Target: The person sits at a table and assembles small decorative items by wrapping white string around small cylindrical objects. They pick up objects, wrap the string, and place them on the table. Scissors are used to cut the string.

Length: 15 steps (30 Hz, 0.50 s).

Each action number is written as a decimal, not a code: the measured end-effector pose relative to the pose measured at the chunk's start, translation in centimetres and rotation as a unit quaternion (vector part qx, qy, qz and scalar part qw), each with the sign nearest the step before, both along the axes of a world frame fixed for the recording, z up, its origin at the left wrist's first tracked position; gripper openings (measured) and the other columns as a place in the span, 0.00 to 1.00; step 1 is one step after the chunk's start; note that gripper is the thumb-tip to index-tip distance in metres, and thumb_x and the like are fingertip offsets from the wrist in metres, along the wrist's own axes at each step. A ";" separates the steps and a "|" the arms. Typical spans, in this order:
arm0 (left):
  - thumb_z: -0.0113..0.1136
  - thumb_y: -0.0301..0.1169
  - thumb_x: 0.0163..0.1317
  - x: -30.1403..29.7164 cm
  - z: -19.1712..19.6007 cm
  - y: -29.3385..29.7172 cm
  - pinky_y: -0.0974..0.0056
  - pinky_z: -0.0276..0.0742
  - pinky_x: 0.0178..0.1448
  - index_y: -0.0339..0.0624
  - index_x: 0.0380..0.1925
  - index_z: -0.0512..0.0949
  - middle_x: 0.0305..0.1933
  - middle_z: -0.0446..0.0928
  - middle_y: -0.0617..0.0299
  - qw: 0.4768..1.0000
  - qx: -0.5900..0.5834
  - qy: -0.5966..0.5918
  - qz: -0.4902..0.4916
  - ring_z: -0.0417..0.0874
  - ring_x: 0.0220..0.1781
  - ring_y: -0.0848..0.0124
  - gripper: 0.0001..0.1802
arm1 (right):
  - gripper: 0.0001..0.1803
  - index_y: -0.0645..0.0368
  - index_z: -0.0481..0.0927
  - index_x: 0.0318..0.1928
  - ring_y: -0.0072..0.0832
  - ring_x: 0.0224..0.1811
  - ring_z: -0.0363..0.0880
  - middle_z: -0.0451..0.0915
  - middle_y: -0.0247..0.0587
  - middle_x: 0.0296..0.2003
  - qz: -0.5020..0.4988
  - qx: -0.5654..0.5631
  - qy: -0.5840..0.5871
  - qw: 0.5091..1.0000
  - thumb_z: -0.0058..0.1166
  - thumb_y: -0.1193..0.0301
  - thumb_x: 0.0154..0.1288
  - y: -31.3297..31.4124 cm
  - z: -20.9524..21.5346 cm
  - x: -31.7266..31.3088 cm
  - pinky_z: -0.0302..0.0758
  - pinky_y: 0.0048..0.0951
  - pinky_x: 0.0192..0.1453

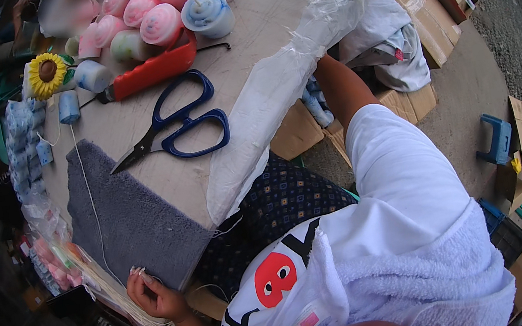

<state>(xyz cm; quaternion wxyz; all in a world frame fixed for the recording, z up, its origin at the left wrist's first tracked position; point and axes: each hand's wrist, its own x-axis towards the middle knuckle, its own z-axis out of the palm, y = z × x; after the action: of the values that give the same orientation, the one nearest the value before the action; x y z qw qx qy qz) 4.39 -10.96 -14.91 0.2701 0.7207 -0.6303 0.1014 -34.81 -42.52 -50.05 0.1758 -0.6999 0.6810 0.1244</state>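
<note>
My left hand (pixel 154 296) sits at the near corner of a grey fuzzy mat (pixel 130 218) that lies on the table. Its fingers are curled and pinch a thin white thread (pixel 86 191). The thread runs up along the mat to a small blue spool (pixel 68 107). A bundle of cream strands (pixel 114 292) lies right beside that hand. My right forearm (pixel 342 92) reaches down past the table edge toward an open cardboard box (pixel 297 131). The right hand itself is hidden behind a long clear plastic bag (pixel 276 85).
Blue-handled scissors (pixel 181 124) lie open mid-table, with a red tool (pixel 154 72) behind them. Several pink and blue thread cones (pixel 161 23) and a sunflower ornament (pixel 47 72) stand at the back. Cardboard boxes (pixel 427 7), a white cloth (pixel 392 40) and a blue stool (pixel 496 138) are on the floor.
</note>
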 end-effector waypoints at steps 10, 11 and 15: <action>0.46 0.21 0.67 -3.0 2.2 0.5 0.61 0.76 0.53 0.36 0.42 0.70 0.39 0.77 0.52 0.915 -0.005 0.371 -0.162 0.80 0.43 0.64 0.06 | 0.40 0.57 0.57 0.61 0.31 0.57 0.72 0.74 0.46 0.52 -0.161 -0.119 -0.499 0.843 0.67 0.76 0.51 14.1 12.6 -4.0 0.70 0.34 0.60; 0.46 0.21 0.67 -3.8 2.7 0.3 0.64 0.77 0.48 0.36 0.42 0.70 0.37 0.77 0.53 0.865 0.038 0.454 -0.211 0.80 0.38 0.68 0.06 | 0.40 0.57 0.57 0.61 0.31 0.55 0.73 0.75 0.46 0.51 -0.152 -0.131 -0.514 0.834 0.67 0.75 0.51 15.7 15.9 -3.6 0.71 0.33 0.58; 0.51 0.24 0.66 -8.4 2.5 -1.2 0.76 0.68 0.30 0.35 0.39 0.75 0.30 0.74 0.63 0.783 0.168 0.531 -0.278 0.71 0.27 0.80 0.05 | 0.38 0.58 0.58 0.61 0.30 0.52 0.75 0.74 0.45 0.51 -0.054 -0.189 -0.629 0.752 0.66 0.76 0.52 20.1 26.6 1.1 0.73 0.30 0.56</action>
<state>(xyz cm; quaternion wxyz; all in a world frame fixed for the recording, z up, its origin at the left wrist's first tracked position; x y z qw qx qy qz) -4.02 -12.19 -12.40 0.4529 0.4885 -0.5674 -0.4840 -33.76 -22.37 -23.44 0.4353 -0.6011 0.4628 -0.4847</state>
